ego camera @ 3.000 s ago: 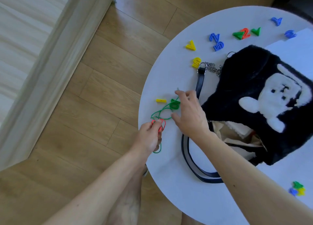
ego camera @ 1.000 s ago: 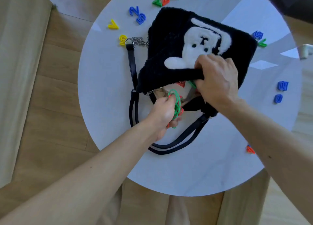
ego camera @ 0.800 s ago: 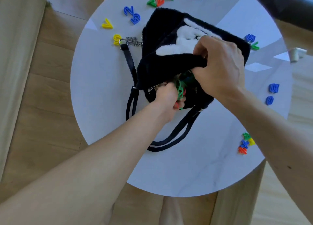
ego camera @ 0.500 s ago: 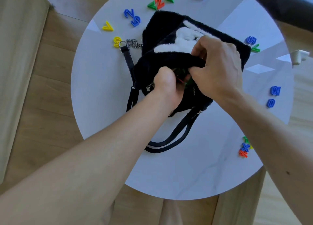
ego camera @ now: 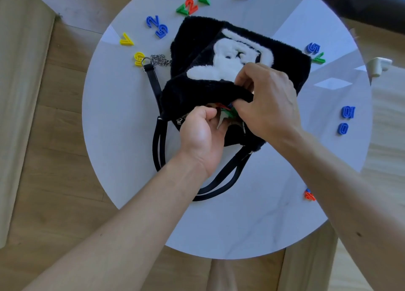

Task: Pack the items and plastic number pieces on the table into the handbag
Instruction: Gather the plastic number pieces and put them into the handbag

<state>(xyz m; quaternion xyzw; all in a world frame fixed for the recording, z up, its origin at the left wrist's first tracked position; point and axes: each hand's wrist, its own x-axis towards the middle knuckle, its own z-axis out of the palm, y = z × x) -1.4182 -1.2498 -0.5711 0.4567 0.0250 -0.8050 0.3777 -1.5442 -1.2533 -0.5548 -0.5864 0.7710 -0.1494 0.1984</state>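
Black fuzzy handbag (ego camera: 197, 89) lies mid-counter (ego camera: 122, 115), mouth toward the person. Right hand (ego camera: 269, 102) pinches the top lip of the opening and holds it up. Left hand (ego camera: 201, 133) is curled right at the mouth, honestly can't tell if it's gripping anything. Green and red bits (ego camera: 228, 112) peek out between the hands. Loose plastic numbers (ego camera: 161, 30) sit scattered around the bag.

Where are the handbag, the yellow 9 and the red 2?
handbag (ego camera: 285, 58), head view, black fur beside the white patch.
yellow 9 (ego camera: 138, 58), head view, its middle.
red 2 (ego camera: 191, 6), head view, its middle.
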